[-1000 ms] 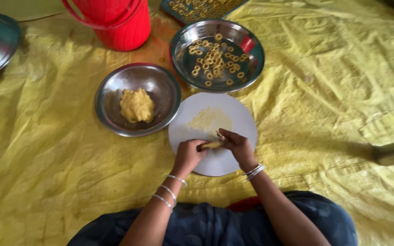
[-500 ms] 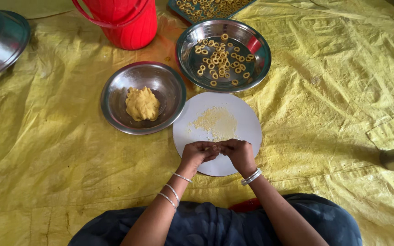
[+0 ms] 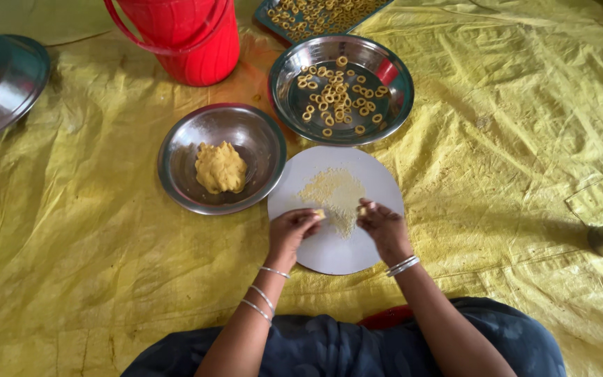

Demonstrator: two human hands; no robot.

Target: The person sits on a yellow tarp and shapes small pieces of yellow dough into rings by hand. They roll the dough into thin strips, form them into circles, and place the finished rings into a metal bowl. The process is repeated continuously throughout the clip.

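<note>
Yellow sheet [image 3: 497, 139] carries white board [image 3: 336, 244], steel bowls, red bucket [image 3: 190, 35].

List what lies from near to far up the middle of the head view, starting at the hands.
Left hand and right hand, each pinching a small bit of yellow dough → round white board dusted with yellow crumbs → steel plate of small dough rings → dark tray of more rings.

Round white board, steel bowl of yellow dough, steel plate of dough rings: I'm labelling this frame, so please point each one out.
Round white board [image 3: 329, 255]: head view, bare lower part.
Steel bowl of yellow dough [image 3: 176, 174]: head view, bare inner left wall.
Steel plate of dough rings [image 3: 396, 105]: head view, right rim.
</note>
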